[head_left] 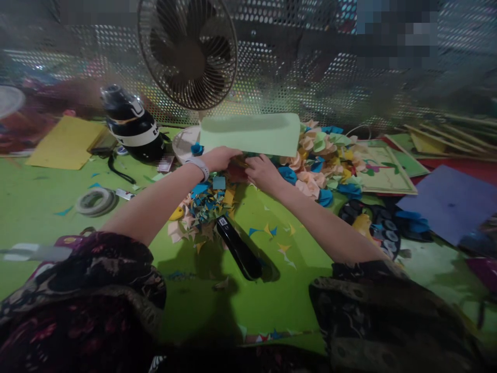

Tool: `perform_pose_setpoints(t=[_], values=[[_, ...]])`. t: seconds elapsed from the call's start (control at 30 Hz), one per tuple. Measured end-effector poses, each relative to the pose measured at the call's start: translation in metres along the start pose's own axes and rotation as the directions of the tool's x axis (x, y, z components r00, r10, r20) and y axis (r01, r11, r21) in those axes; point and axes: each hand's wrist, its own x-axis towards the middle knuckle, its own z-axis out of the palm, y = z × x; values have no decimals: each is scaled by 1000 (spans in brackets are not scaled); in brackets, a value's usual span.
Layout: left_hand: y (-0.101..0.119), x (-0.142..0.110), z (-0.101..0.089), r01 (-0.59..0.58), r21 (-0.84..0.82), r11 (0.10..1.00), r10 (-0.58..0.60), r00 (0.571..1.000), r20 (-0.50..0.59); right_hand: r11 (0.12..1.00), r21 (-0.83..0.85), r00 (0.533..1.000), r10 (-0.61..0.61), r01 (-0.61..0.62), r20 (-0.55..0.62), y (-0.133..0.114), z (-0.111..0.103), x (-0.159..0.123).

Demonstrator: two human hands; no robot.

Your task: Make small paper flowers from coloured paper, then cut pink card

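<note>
Both my hands are at the far middle of the table, close together at the lower edge of a light green paper sheet (250,135) that stands tilted up. My left hand (222,158), with a pale band on the wrist, reaches in from the left, its fingers bent at that edge. Opposite it, my right hand (264,175) has its fingers curled together. Whatever lies between the fingertips is dark and blurred. Coloured paper scraps (212,202) are heaped below my left hand. Beside my right hand is a pile of folded paper pieces (310,181) in peach, blue, yellow and green.
A long black device (238,248) lies on the green table (287,305). A fan (190,59) stands behind, before a perforated metal panel. Left are a black bottle (134,129), tape rolls (96,201) and yellow paper (66,142). Purple paper (452,202) is at right.
</note>
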Motion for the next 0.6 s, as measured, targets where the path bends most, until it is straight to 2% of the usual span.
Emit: perform_pose_setpoints(t=[0.27,0.47,0.6], values=[[4,-3,-3,30,28,999,-30,999,21,999,-25,998,28,-27,50,-3,-3,-1],[3,-2,-1,17,39,999,-16,1000,-10,999,-53,1000,9,-9,3,-6,1,-3],[4,-5,-1,20,36,999,-20,1000,-4,998,-38,997,57,-59,-42,-7,4,-4]])
